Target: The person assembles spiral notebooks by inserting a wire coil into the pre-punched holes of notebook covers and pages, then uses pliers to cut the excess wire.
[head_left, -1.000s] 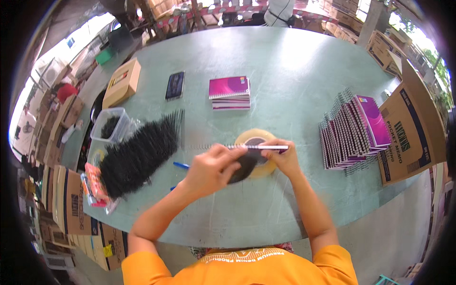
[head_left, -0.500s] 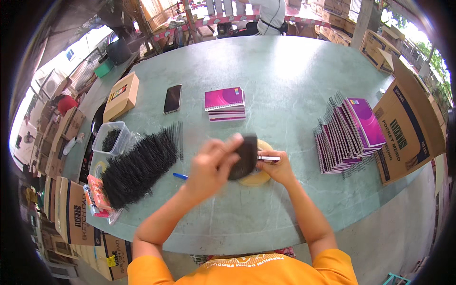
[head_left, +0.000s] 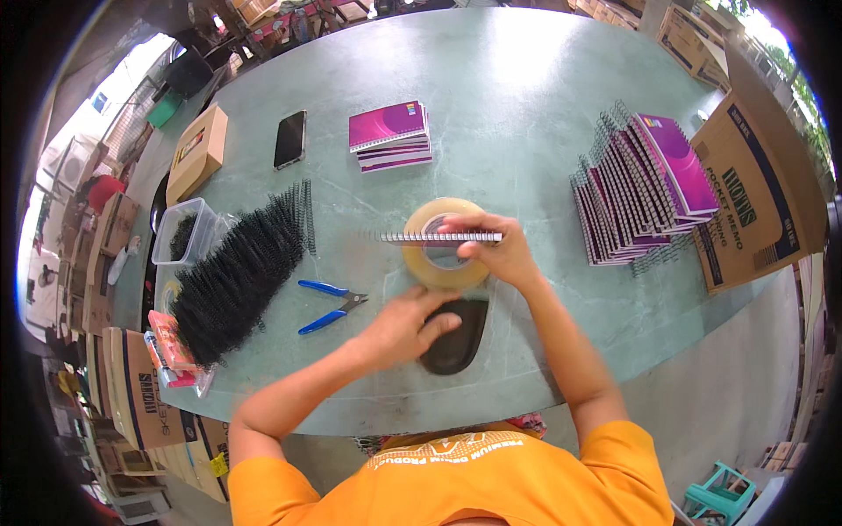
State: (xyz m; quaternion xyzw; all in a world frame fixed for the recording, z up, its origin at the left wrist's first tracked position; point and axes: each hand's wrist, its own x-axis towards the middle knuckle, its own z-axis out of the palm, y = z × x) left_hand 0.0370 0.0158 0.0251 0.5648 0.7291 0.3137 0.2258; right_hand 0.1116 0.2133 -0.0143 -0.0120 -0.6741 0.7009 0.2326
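My right hand pinches a small spiral memo notebook, held edge-on with its white pages and row of coil loops showing. A coil end sticks out to the left, smeared. The notebook is above a roll of clear yellowish tape on the table. My left hand lies over the left edge of a dark, rounded pad, thumb and fingers apart; it grips nothing I can see. Blue-handled cutting pliers rest left of that hand, jaws pointing towards it.
A heap of black wire coils lies left, beside a clear plastic tub. Purple notebooks are stacked ahead and at right, by an open carton. A phone and cardboard box sit far left.
My left hand has brought the dark pad down onto the table, nearer me, and loosened from it. My right hand has turned the notebook across the tape roll. The view has tilted down.
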